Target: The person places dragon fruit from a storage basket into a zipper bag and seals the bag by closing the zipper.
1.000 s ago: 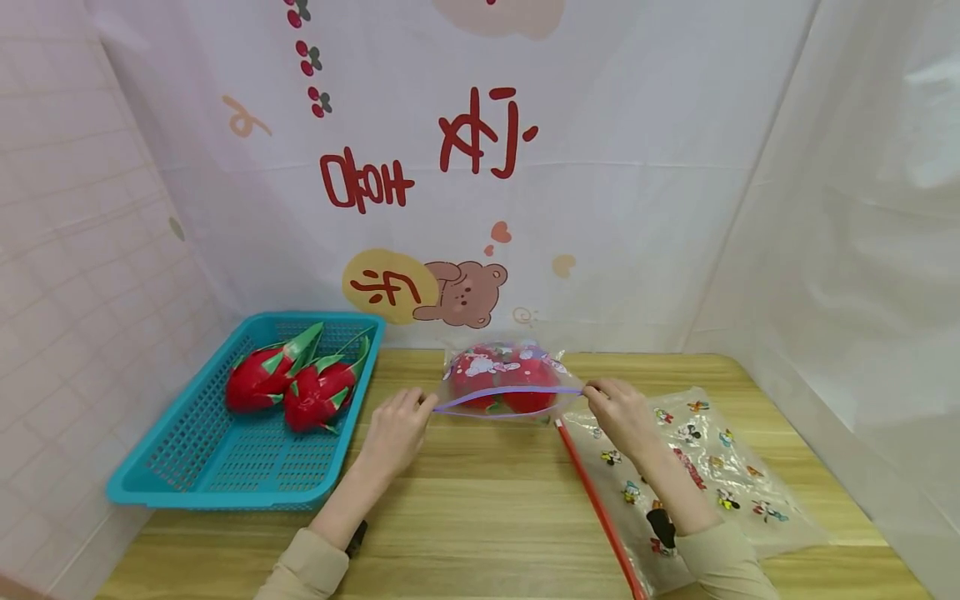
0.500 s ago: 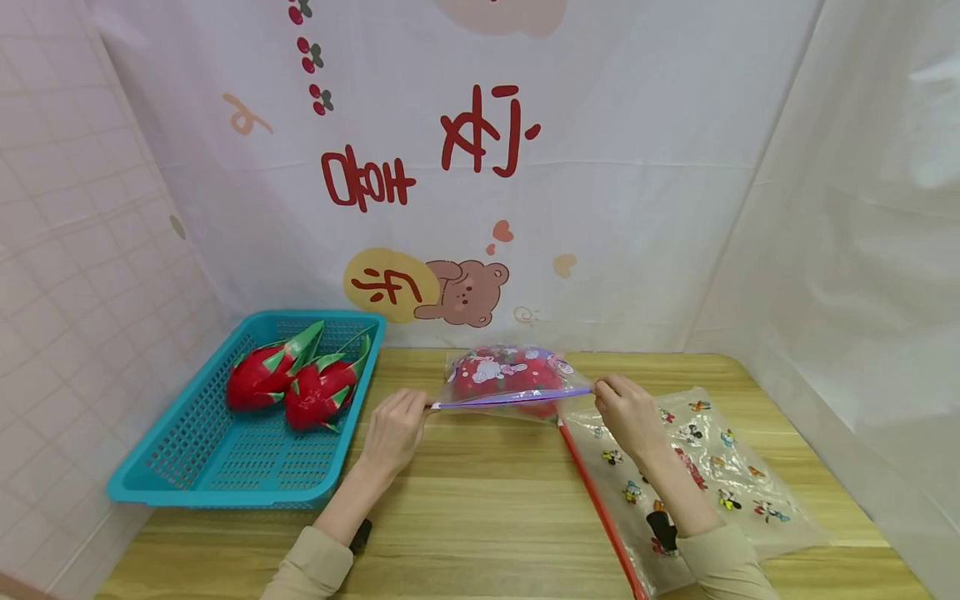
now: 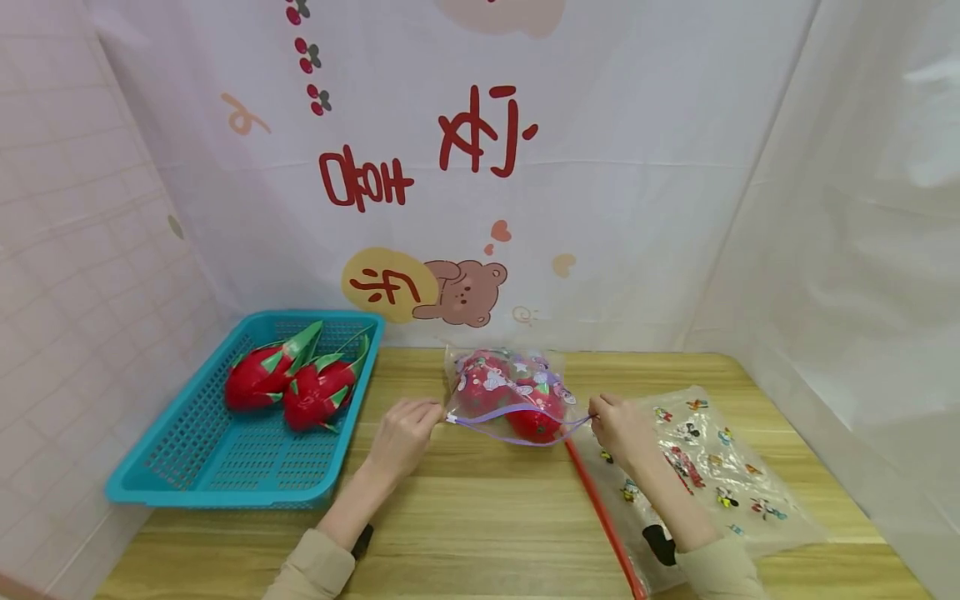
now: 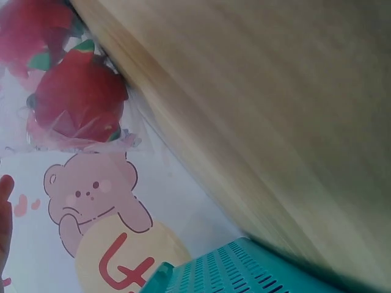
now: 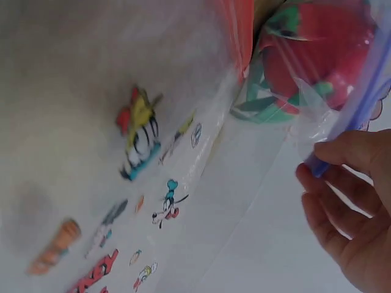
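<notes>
A clear zip bag point(image 3: 461, 392) printed with white and purple figures holds two red dragon fruits point(image 3: 536, 425) near the back of the table. My left hand point(image 3: 405, 433) pinches the left end of its purple zip strip, beside a white slider. At the right end, my right hand point(image 3: 618, 425) pinches the strip between thumb and forefinger, as the right wrist view shows up close. Between my hands the bag's mouth gapes toward me. In the left wrist view a dragon fruit point(image 4: 79, 97) shows through the plastic, and only a fingertip of my left hand appears at the edge.
At left stands a turquoise plastic basket point(image 3: 225, 498) with two more dragon fruits point(image 3: 318, 396) in it. A larger clear bag point(image 3: 750, 517) with cartoon prints and a red zip strip lies flat at right, under my right forearm. A white printed curtain point(image 3: 637, 208) hangs behind the wooden table point(image 3: 480, 517).
The bag's mouth was drawn nearly straight half a second ago and now sags open again. Both hands have come slightly toward me, and the strip sits lower.
</notes>
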Action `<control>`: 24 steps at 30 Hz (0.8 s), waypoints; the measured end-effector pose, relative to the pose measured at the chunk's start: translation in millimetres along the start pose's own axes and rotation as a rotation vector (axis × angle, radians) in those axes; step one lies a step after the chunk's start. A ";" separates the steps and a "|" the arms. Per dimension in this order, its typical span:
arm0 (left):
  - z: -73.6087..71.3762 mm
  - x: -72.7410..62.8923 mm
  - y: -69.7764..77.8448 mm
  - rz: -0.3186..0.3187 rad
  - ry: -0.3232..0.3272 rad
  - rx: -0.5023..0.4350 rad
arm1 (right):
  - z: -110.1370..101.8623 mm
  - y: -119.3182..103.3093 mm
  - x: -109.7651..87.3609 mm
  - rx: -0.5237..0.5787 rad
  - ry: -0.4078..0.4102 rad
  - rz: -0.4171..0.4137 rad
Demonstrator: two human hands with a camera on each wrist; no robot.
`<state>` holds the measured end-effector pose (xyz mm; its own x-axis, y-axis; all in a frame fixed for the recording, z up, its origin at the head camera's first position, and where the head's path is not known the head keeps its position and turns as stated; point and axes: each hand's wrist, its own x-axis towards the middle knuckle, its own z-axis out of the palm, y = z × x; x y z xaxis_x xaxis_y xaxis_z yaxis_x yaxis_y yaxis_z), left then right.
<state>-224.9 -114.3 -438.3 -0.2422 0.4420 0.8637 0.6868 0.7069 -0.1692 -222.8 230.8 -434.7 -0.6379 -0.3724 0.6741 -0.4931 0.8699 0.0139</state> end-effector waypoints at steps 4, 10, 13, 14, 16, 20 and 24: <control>-0.8 -1.4 1.3 0.030 0.005 0.002 | -10.7 -17.7 2.2 -0.026 -0.111 0.049; -0.9 -2.5 0.7 0.040 0.007 0.005 | -25.4 -71.7 27.5 -0.033 -0.056 0.024; -1.6 -3.0 0.3 0.040 0.004 0.009 | -13.9 -102.4 40.8 0.019 0.082 -0.094; -1.6 -3.6 0.1 0.043 0.003 0.011 | -8.3 -111.5 44.1 0.020 0.114 -0.137; -1.8 -4.8 0.0 0.054 0.000 0.020 | 3.1 -127.1 49.1 0.008 0.171 -0.210; -2.4 -6.3 0.4 0.084 0.005 0.041 | 23.7 -149.2 54.5 -0.041 0.242 -0.308; -3.7 -7.3 1.1 0.089 -0.005 0.043 | 35.5 -160.9 57.6 -0.043 0.287 -0.351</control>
<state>-219.9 -118.8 -443.0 -0.1851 0.5066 0.8421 0.6753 0.6880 -0.2655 -201.2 57.9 -424.3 -0.2440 -0.5477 0.8003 -0.6209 0.7221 0.3049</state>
